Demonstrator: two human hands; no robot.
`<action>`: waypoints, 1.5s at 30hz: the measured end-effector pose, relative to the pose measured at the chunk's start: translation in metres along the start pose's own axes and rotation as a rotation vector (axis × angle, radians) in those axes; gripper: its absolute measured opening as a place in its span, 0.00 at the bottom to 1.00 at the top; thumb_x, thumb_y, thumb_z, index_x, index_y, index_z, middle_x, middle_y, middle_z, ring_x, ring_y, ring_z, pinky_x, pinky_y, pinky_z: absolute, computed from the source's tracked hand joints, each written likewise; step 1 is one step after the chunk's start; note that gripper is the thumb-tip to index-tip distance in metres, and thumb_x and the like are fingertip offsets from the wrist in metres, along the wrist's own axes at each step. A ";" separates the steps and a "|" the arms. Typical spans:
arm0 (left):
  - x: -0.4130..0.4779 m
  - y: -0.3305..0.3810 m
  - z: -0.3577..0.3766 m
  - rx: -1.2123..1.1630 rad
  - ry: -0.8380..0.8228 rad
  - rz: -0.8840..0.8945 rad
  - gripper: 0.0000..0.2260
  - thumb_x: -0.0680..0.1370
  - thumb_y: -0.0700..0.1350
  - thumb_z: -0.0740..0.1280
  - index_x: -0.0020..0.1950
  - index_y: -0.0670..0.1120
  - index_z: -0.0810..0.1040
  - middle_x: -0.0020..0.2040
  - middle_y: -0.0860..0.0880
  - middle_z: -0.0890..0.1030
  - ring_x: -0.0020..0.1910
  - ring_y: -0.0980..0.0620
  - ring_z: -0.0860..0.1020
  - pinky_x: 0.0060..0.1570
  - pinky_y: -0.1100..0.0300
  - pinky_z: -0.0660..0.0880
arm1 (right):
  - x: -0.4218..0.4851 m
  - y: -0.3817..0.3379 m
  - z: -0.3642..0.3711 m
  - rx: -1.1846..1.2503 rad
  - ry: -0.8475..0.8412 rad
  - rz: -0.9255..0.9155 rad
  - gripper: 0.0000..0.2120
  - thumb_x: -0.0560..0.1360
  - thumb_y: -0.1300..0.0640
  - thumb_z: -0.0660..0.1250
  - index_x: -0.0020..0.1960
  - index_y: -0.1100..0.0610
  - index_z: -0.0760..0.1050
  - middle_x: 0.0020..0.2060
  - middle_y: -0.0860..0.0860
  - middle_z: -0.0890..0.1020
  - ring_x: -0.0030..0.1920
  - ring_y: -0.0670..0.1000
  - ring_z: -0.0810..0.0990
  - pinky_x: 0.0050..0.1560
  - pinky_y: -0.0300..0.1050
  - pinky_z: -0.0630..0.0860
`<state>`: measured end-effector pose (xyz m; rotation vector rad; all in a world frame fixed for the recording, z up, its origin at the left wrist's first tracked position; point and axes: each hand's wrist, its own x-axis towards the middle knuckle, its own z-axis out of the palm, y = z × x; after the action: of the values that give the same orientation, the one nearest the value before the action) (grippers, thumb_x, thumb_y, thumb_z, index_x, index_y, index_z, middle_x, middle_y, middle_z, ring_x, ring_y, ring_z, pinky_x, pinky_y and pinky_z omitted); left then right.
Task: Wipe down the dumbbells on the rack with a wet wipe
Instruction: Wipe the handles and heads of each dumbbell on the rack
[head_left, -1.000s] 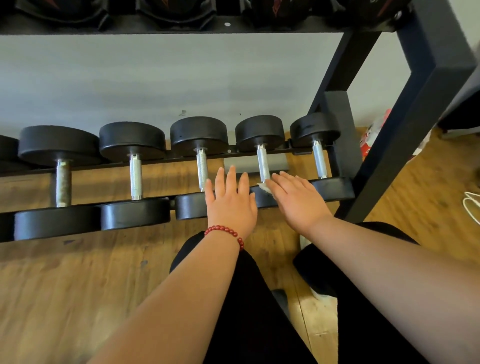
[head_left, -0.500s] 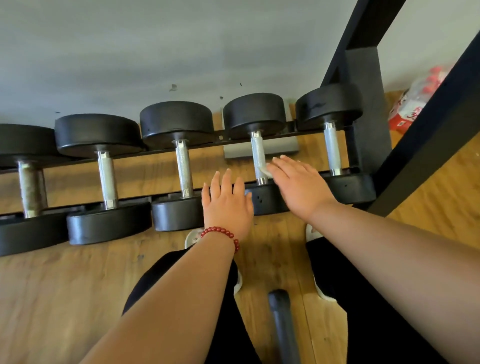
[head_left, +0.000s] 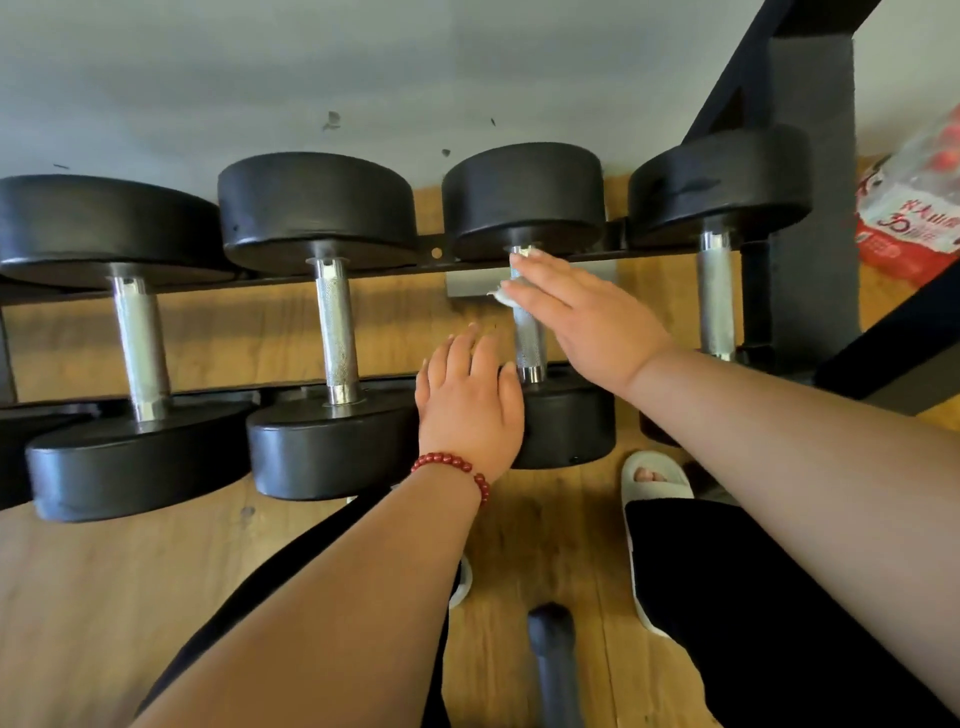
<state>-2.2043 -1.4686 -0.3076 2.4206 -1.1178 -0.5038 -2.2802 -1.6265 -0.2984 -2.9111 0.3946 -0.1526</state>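
While the rack (head_left: 810, 218) carries its low row of weights, the step in hand looks to be wiping the bar of one dumbbell (head_left: 524, 202). A single neighbour stands between it and the rack's post on its right, and the rest of the row is on its left.

Your right hand (head_left: 592, 322) lies over that dumbbell's steel bar (head_left: 531, 343), fingers straight and flat. It presses the wipe against the far half of the bar, close to the far head. Your left hand (head_left: 467, 410) rests spread and holding nothing on the left edge of the dumbbell's near head (head_left: 571, 426), steadying it, as I judge.

The wipe (head_left: 500, 296) shows only as small white scraps past your right fingertips, at the left of the bar.

Next, I'd say, draw the wipe along the bar toward the near head. Curl your fingers round its underside, which a flat palm won't reach. After that do the two heads.
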 end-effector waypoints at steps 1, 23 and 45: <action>0.002 -0.002 0.003 -0.043 0.004 -0.011 0.19 0.83 0.50 0.52 0.74 0.50 0.65 0.76 0.50 0.63 0.75 0.49 0.57 0.76 0.49 0.52 | 0.005 0.005 0.002 0.001 -0.036 -0.020 0.35 0.74 0.74 0.65 0.76 0.54 0.62 0.77 0.53 0.59 0.77 0.54 0.56 0.72 0.54 0.65; 0.007 -0.014 0.017 -0.203 0.047 0.003 0.24 0.78 0.52 0.53 0.74 0.50 0.66 0.75 0.51 0.64 0.75 0.52 0.58 0.72 0.55 0.52 | 0.024 0.044 0.021 -0.047 -0.020 -0.346 0.34 0.68 0.78 0.68 0.71 0.61 0.70 0.71 0.59 0.71 0.72 0.59 0.67 0.67 0.59 0.67; 0.007 -0.015 0.016 -0.238 0.040 -0.015 0.26 0.78 0.53 0.53 0.77 0.50 0.59 0.75 0.51 0.63 0.75 0.51 0.58 0.75 0.47 0.57 | 0.023 0.041 0.024 0.062 0.013 -0.266 0.31 0.71 0.77 0.66 0.71 0.59 0.70 0.72 0.57 0.69 0.74 0.57 0.62 0.69 0.61 0.67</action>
<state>-2.1986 -1.4691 -0.3302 2.2239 -0.9650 -0.5568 -2.2655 -1.6667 -0.3288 -2.8897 0.0014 -0.2182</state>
